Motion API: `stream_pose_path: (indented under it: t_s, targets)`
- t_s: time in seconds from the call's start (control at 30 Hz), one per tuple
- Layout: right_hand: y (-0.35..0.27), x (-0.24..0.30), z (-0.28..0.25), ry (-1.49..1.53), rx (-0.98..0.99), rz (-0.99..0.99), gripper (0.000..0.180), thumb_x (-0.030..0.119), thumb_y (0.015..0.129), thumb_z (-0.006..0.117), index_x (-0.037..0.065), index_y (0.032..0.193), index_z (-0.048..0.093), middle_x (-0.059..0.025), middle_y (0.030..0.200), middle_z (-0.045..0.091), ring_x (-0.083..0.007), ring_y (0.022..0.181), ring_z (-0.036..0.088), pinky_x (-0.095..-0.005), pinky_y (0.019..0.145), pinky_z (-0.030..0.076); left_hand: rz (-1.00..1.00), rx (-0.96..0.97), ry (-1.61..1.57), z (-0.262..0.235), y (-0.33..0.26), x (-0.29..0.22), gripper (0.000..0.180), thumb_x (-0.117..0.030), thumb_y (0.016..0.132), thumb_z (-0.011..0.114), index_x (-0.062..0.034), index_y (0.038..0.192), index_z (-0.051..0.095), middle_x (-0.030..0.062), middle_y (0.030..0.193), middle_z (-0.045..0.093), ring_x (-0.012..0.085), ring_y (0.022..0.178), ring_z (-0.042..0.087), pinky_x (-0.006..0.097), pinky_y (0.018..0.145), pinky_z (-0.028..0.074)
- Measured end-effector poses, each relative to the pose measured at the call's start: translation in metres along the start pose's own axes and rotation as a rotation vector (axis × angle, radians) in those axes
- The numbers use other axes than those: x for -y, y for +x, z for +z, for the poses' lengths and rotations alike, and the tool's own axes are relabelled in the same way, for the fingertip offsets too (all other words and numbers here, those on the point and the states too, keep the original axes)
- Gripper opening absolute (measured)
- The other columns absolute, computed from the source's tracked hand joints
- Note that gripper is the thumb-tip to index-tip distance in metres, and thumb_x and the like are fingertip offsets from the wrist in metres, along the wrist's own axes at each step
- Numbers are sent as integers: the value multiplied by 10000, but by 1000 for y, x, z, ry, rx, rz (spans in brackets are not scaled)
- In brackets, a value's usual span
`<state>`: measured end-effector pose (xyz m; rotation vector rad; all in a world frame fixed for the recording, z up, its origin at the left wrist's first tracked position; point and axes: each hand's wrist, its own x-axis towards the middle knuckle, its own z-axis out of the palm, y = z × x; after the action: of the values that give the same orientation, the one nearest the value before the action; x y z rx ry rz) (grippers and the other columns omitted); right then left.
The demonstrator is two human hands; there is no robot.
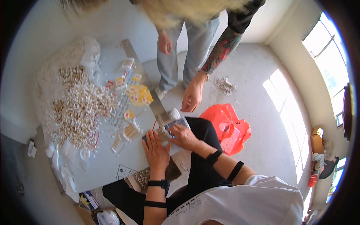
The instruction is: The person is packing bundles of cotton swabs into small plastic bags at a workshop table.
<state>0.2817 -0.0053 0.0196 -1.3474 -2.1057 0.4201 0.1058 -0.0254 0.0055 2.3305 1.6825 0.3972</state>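
Note:
My left hand (156, 149) lies flat, fingers together, at the near edge of the grey table (108, 168), pressing on a row of thin wooden sticks (162, 134). My right hand (182, 136) rests beside it, fingertips on the same sticks, which sit on a small grey tray (179, 123). More loose sticks (128, 134) lie just left of my hands. Whether either hand grips a stick is hidden by the fingers.
A big heap of cotton-tipped sticks (80, 107) fills the table's left, by a clear plastic bag (71, 56). Yellow packets (139, 93) lie at the back. Another person stands across, a hand (192, 95) hanging near the table corner. An orange bag (227, 127) sits on the floor.

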Motion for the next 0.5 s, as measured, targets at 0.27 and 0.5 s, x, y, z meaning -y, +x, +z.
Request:
stream_pose_path:
  t_s: [0.27,0.5]
  targets:
    - [-34,29,22,-43,-40,216,131,166,797,627,52,825,570,-148,809,626,-352,766,649,-446,650,526,13,-46,-28,3,-10,2,840,-457,882,610,38,1470,272,208,1557,246,329,1463,199,509,1184,125]
    - [-23,15,11,-61,124,215,121,179,820,637,58,813,630,-151,737,634,-347,711,644,-434,624,507,14,-90,-40,3,-5,4,829,-404,875,630,41,1476,272,207,1561,245,319,1457,222,504,1182,144]
